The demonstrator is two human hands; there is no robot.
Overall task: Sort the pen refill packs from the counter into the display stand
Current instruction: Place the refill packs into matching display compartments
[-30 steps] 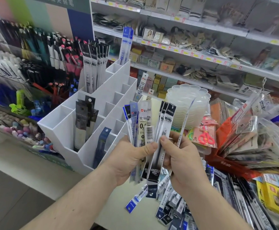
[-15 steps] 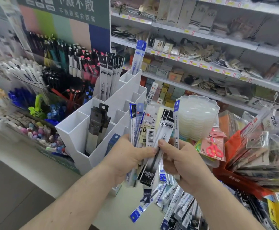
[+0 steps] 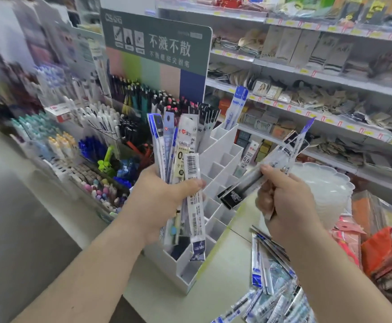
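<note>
**Refill packs split between two hands over the stand**

Across the upper right of the frame run long white shelves [image 3: 307, 73] stocked with small packaged goods, too blurred to name. At upper centre stands a dark green sign board [image 3: 157, 40] with white characters, and below it racks of pens [image 3: 143, 99] fill the left centre. At centre sits the white display stand [image 3: 216, 173], its stepped compartments climbing toward the back; a blue-topped pack [image 3: 237, 106] stands upright in a rear compartment, and black-topped packs [image 3: 208, 120] stand in another just left of it. A stack of clear scalloped dishes [image 3: 325, 190] sits right of centre. The pale counter [image 3: 223, 259] runs across the lower centre, and at lower right a loose heap of refill packs [image 3: 272, 297] lies on it.

Left of centre, the left hand [image 3: 160, 203] grips a bundle of refill packs [image 3: 178, 164] held upright in front of the stand, fingers curled round it and the thumb pressed across a barcode strip. Right of centre, the right hand [image 3: 288, 201] pinches a few black-ended packs [image 3: 260, 173], tilted with the dark ends low and to the left, apart from the bundle and above the stand's lower compartments.
</note>
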